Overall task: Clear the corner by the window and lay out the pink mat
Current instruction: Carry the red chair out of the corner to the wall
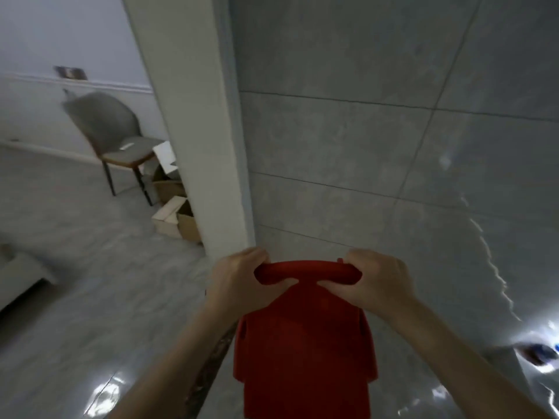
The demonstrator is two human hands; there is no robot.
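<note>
A red plastic chair (305,352) fills the lower middle of the head view, seen from above and behind. My left hand (239,279) grips the left end of its curved top rail (305,269), and my right hand (378,282) grips the right end. Both forearms reach in from the bottom of the frame. The chair's legs are hidden below the frame. No pink mat or window shows.
A white wall corner (199,131) stands just ahead on the left, a grey tiled wall (378,131) right in front. A grey upholstered chair (121,140) and open cardboard boxes (177,213) sit behind the corner. Glossy grey floor (90,267) spreads left.
</note>
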